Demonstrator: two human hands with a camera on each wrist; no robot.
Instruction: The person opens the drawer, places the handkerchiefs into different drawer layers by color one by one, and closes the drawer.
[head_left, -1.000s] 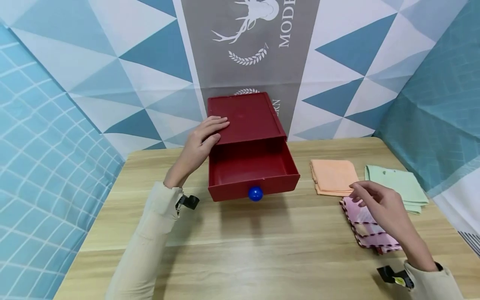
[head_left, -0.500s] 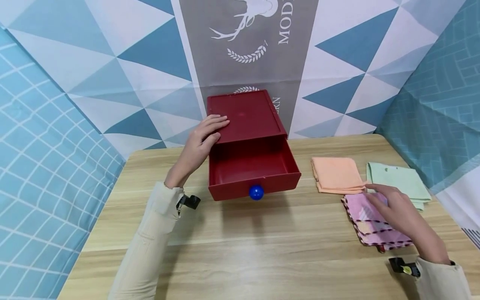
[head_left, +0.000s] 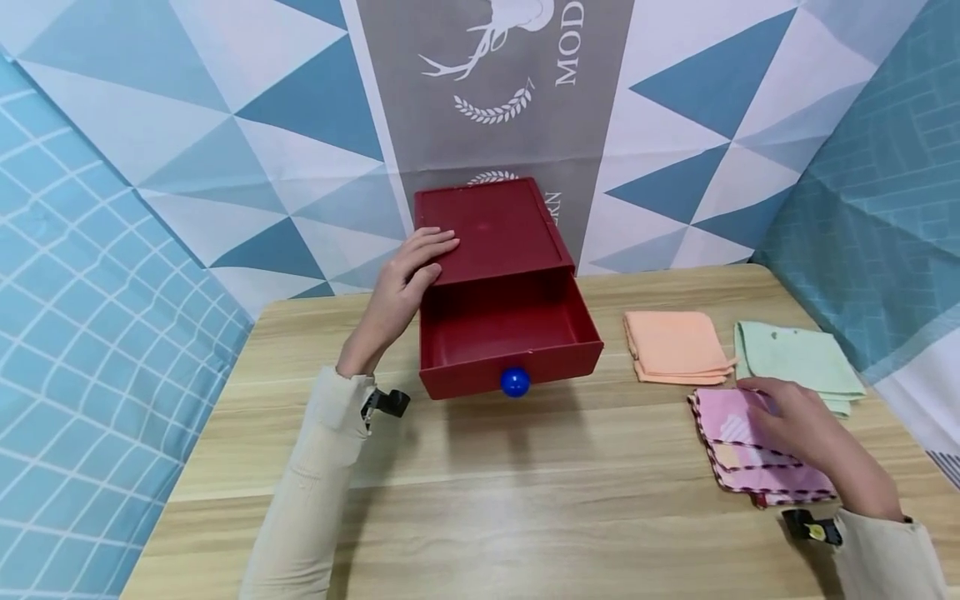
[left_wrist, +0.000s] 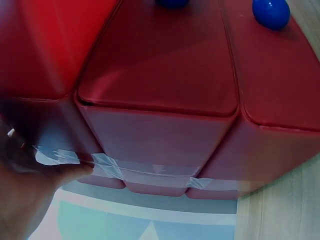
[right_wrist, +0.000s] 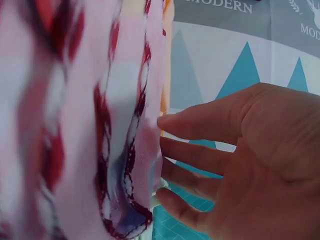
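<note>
A dark red drawer cabinet (head_left: 487,229) stands at the back middle of the table, its top drawer (head_left: 512,333) pulled out and bare inside, with a blue round knob (head_left: 515,382) on the front. My left hand (head_left: 397,296) rests on the cabinet's top left edge, fingers lying across the top; in the left wrist view its thumb (left_wrist: 70,172) lies against the side near clear tape. Over a folded pink cloth (head_left: 738,433) with dark scalloped edging is my right hand (head_left: 813,433). Its relaxed fingertips (right_wrist: 165,120) touch the cloth's surface without visibly gripping it.
Behind the pink cloth lie a folded orange cloth (head_left: 675,346) and a folded light green cloth (head_left: 798,358). Patterned fabric (head_left: 292,133) hangs close behind the wooden table (head_left: 480,517) and along both sides. Lower drawers (left_wrist: 160,60) show in the left wrist view.
My right hand has shifted right and come down onto the pink cloth; its fingers passed the orange cloth's corner. The left hand and drawer stay put, apart from a slight shift of view.
</note>
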